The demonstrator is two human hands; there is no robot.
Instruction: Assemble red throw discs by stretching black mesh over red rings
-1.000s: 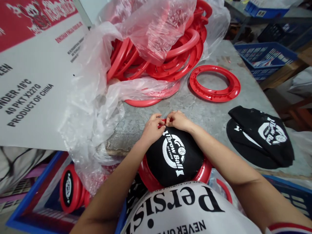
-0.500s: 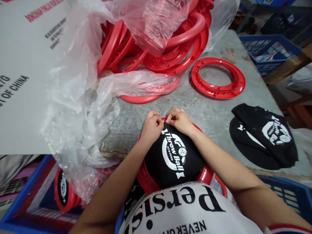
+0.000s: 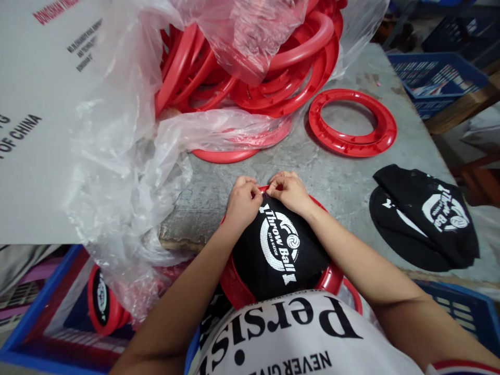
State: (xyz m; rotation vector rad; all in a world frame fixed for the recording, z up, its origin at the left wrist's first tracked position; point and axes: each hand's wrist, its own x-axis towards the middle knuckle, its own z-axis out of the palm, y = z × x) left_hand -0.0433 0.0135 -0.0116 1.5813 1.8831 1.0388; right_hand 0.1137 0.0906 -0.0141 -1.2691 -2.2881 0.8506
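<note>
The black cloth [image 3: 279,247] covers the opening of the red ring [image 3: 233,285] at the edge of the table [image 3: 207,205]; your shirt [image 3: 289,330] seems to brace it. So your left hand [image 3: 244,202] and right hand [image 3: 288,194] can work together, fingertips pinching cloth at the far rim. Spare cloth [image 3: 404,216] and loose ring [image 3: 355,148] lie rightward, probably for easy reach.

Ring [image 3: 240,291]: plastic, glossy, smooth | cloth [image 3: 279,250]: matt fabric | bag [image 3: 117,156]: thin plastic film, crinkled, shiny | tabletop [image 3: 297,161]: dull, scuffed, rough-edged | carton [image 3: 35,172]: matt, smooth card | crate [image 3: 42,317]: plastic | beam [image 3: 464,108]: wood
</note>
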